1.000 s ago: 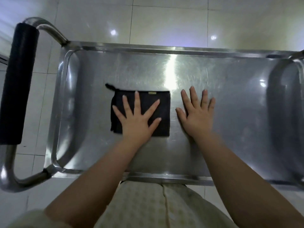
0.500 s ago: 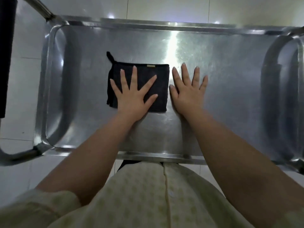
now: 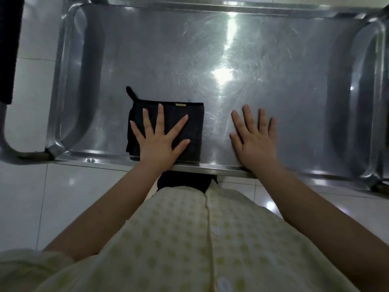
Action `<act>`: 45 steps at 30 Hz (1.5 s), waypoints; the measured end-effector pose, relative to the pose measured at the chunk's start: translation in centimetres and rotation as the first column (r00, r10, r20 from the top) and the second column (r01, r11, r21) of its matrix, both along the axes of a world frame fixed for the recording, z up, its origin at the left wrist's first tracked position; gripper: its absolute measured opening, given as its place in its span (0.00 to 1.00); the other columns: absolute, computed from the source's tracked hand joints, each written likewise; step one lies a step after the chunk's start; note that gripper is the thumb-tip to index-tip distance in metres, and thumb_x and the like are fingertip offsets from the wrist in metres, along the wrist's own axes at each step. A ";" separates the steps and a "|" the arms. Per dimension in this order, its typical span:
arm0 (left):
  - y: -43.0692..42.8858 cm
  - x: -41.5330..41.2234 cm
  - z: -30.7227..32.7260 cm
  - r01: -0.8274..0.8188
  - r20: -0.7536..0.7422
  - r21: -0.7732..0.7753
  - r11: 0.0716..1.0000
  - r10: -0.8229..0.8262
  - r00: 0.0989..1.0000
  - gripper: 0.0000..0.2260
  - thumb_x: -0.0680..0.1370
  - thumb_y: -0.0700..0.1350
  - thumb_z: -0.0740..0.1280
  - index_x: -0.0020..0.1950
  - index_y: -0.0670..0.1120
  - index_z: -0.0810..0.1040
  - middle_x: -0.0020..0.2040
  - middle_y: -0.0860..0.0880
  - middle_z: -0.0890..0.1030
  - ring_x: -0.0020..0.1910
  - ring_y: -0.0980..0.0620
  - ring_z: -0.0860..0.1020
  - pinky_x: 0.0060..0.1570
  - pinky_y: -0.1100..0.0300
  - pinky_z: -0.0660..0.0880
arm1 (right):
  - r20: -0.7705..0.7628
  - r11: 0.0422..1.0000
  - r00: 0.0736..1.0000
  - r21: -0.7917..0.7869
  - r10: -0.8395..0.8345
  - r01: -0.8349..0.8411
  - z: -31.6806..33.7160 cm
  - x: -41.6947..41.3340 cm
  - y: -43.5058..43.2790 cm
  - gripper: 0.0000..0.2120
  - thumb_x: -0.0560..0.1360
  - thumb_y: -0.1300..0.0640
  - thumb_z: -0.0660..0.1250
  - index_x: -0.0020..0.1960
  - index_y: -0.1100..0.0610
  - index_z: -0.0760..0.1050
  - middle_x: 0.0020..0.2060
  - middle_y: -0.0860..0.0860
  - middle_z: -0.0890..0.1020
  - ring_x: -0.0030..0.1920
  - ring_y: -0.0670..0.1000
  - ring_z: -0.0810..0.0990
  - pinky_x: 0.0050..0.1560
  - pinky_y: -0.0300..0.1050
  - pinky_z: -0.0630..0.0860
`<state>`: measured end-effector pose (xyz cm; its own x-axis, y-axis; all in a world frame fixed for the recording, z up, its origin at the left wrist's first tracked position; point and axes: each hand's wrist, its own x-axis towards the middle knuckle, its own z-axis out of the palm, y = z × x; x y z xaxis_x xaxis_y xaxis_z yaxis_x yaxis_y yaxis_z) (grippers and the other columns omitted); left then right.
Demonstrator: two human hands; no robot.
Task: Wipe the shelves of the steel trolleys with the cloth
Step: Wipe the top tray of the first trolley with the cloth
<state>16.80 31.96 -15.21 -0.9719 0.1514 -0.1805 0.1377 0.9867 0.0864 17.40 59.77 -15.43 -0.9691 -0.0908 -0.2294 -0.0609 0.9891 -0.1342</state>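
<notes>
With the left hand (image 3: 159, 142) splayed flat on the folded black cloth (image 3: 168, 129) at the shelf's (image 3: 273, 60) near edge and the right hand (image 3: 255, 138) flat alongside, firm overlapping strokes would probably clean best.

Pale cream shirt (image 3: 168, 245) with a grid of small yellow-green dots, buttoned placket (image 3: 208, 256) from 12 to 6 o'clock, round white buttons (image 3: 214, 230), short left sleeve (image 3: 31, 264) at 8 o'clock, dark garment (image 3: 185, 182) past the hem at 12 o'clock, bare left grip (image 3: 156, 144) and right grip (image 3: 255, 142)
</notes>
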 end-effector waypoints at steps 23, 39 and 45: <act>-7.3 -1.1 1.6 -0.164 0.132 -0.070 0.984 0.172 0.976 0.37 0.66 0.81 0.41 0.73 0.73 0.36 0.80 0.47 0.36 0.76 0.34 0.36 0.68 0.27 0.38 | 0.027 0.998 0.998 0.014 -0.058 0.057 0.1 -0.2 -0.4 0.33 0.77 0.32 0.43 0.79 0.41 0.40 0.79 0.46 0.43 0.78 0.58 0.37 0.74 0.64 0.35; -3.1 -2.3 0.8 0.065 0.058 -0.028 0.997 -0.064 0.996 0.36 0.69 0.80 0.41 0.75 0.71 0.38 0.80 0.49 0.37 0.76 0.38 0.34 0.68 0.28 0.35 | 0.129 0.959 0.951 0.056 -0.283 0.278 1.5 -1.9 -6.2 0.29 0.80 0.38 0.40 0.77 0.39 0.34 0.78 0.44 0.37 0.76 0.65 0.34 0.70 0.73 0.35; -3.2 -1.9 0.7 0.059 0.043 -0.004 0.998 -0.059 0.997 0.36 0.70 0.79 0.42 0.76 0.70 0.41 0.81 0.50 0.41 0.77 0.37 0.38 0.69 0.29 0.37 | 0.019 0.918 0.978 -0.341 -0.209 0.203 1.6 -6.8 -13.4 0.25 0.83 0.54 0.52 0.79 0.48 0.55 0.79 0.50 0.54 0.78 0.59 0.46 0.76 0.60 0.42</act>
